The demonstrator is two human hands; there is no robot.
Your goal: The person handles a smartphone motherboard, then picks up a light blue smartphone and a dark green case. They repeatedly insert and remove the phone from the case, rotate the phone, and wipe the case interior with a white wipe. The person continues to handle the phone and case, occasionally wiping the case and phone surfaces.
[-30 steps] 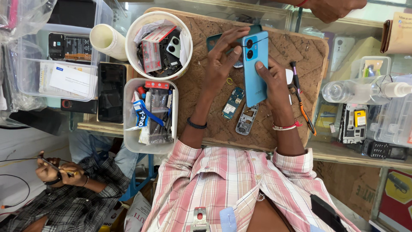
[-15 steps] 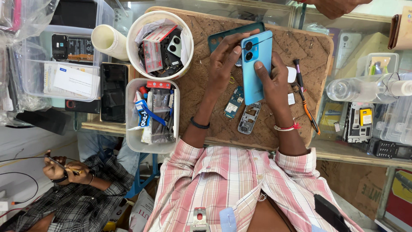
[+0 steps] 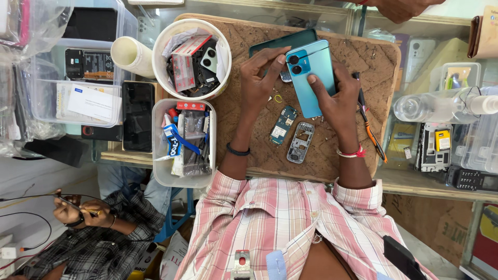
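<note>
I hold a light blue smartphone (image 3: pixel 313 79) over a brown cork work mat (image 3: pixel 358 52), its back with two camera lenses facing up. My left hand (image 3: pixel 259 83) grips its left edge, fingertips next to the lenses. My right hand (image 3: pixel 337 101) holds the right edge, with the thumb pressed on the back. Partly under the blue phone lies a dark teal phone (image 3: pixel 282 42). On the mat near my wrists are a small green circuit board (image 3: pixel 283 125) and a grey keypad phone frame (image 3: pixel 300 142).
A white bucket (image 3: pixel 165 39) of phone parts and a clear tub (image 3: pixel 182 142) of tools stand left of the mat. An orange-handled tool (image 3: pixel 369 127) lies at the mat's right. A clear bottle (image 3: pixel 441 106) and boxes sit right. Another person (image 3: pixel 88 218) sits at lower left.
The blue phone has tilted slightly and my left fingers have shifted up toward its camera corner. The person at lower left has lowered their hands a little.
</note>
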